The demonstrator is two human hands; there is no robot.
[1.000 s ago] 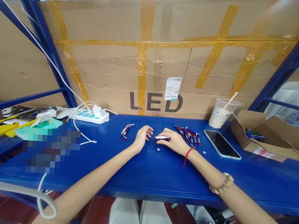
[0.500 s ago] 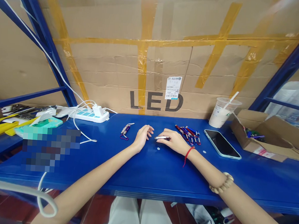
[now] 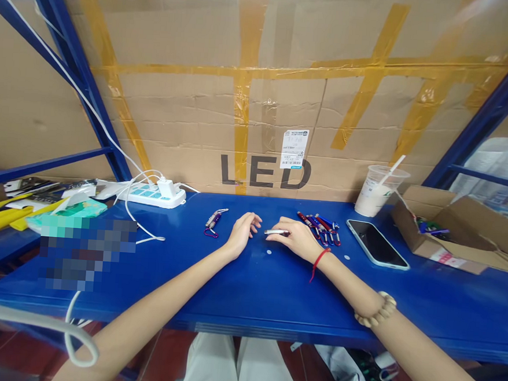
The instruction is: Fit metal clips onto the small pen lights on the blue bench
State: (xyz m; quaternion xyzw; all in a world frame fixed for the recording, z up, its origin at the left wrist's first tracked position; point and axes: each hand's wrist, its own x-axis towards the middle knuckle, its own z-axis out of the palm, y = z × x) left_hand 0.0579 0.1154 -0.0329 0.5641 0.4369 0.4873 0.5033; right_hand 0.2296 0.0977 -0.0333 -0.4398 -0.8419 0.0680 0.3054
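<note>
My right hand (image 3: 293,237) is closed on a small silver keychain flashlight (image 3: 276,232), pinched between thumb and fingers, one metal end pointing left. My left hand (image 3: 243,235) rests on its side on the blue tabletop, fingers loosely bent and apart, with nothing visible in it. A narrow gap separates the two hands. Left of my left hand lie a couple of keychain flashlights (image 3: 212,221) with a dark red carabiner clip. Just beyond my right hand is a pile of red, blue and silver keychain flashlights (image 3: 321,227), partly hidden by that hand.
To the right are a phone (image 3: 377,244), a drink cup with a straw (image 3: 374,193) and an open cardboard box (image 3: 428,243). A white power strip (image 3: 151,195) with cables sits at the back left. A large taped cardboard sheet (image 3: 190,110) stands behind the blue table (image 3: 238,294).
The flashlight's tip in my right hand has shifted very slightly. My left hand and the other things look the same.
</note>
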